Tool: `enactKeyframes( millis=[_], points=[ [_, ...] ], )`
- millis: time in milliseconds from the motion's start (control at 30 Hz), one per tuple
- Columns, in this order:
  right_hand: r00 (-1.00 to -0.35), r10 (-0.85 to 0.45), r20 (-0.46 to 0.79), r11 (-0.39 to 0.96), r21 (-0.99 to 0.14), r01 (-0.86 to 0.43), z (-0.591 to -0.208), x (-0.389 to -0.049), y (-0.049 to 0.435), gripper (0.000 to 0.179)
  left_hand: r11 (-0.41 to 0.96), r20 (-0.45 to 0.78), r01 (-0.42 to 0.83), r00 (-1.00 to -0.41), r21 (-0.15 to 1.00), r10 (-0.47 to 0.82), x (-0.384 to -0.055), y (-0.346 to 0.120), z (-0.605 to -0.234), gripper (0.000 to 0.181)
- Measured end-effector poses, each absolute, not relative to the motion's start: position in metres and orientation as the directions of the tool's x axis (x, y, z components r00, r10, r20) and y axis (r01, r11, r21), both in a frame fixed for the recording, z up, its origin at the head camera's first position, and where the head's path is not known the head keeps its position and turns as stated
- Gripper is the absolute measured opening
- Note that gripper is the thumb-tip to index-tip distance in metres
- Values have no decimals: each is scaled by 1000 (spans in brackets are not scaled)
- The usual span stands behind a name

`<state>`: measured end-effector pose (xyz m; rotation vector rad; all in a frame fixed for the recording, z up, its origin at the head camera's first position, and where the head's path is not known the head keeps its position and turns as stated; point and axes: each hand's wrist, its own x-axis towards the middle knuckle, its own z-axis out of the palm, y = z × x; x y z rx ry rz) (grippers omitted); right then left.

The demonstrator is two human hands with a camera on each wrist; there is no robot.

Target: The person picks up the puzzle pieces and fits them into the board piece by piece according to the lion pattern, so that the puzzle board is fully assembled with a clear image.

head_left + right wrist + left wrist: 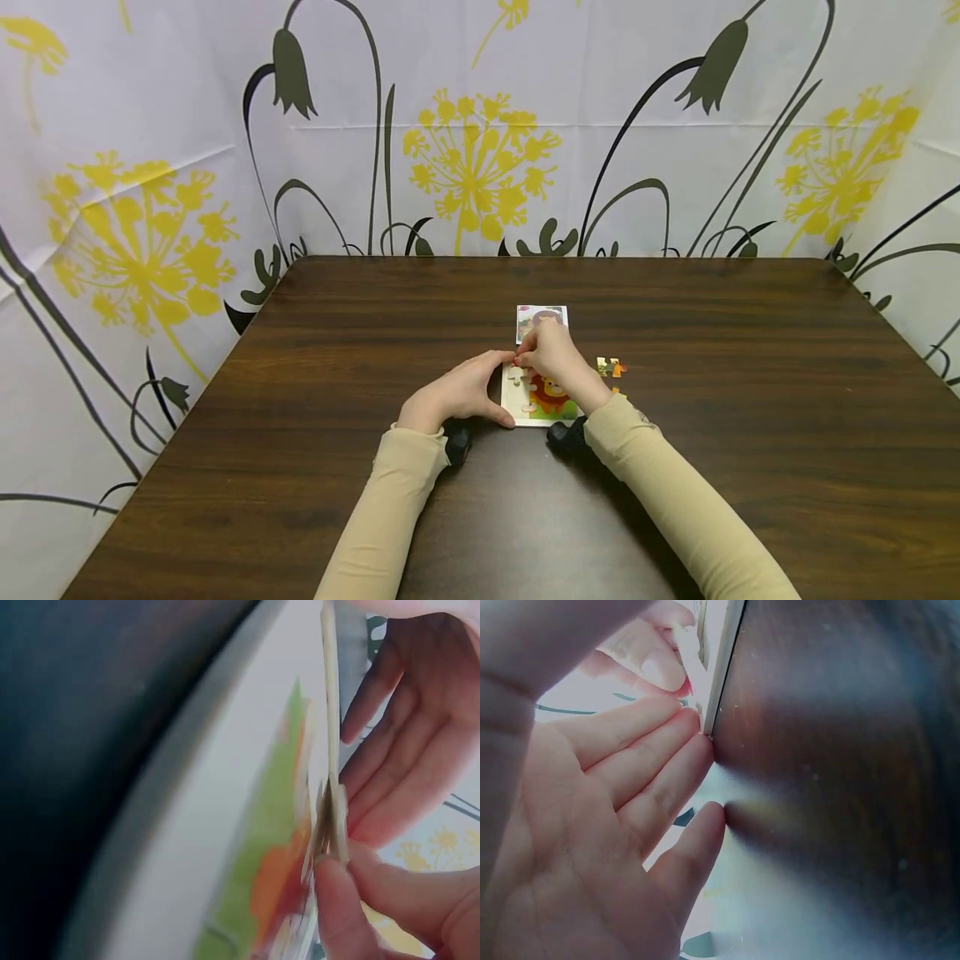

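A puzzle tray [542, 422] with a light rim lies on the table; part of a lion picture [551, 395] shows in it. My left hand [463, 390] spans its left side, fingers straight at the far-left corner and thumb by the near-left one. In the left wrist view, the fingertips [705, 746] are right at the tray's edge. Over the tray's far-left part, my right hand [553, 354] pinches a puzzle piece [339, 814] between thumb and finger. That piece stands tilted against the tray in the right wrist view; its picture side is hidden.
A picture card [527, 321] lies just beyond the tray, partly behind the right hand. Loose puzzle pieces [611, 367] lie to the tray's right, one partly hidden by the right sleeve. The dark wooden table [735, 400] ends at a flower-patterned cloth [480, 50].
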<state>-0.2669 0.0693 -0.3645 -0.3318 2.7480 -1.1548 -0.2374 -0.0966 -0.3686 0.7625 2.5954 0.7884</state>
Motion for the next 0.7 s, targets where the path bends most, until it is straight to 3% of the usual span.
enactKeyframes(
  millis=[700],
  points=[
    [-962, -272, 27, 746, -626, -229, -364, -267, 70, 8, 712, -159, 384, -808, 588, 567, -238, -96, -370, 91]
  ],
)
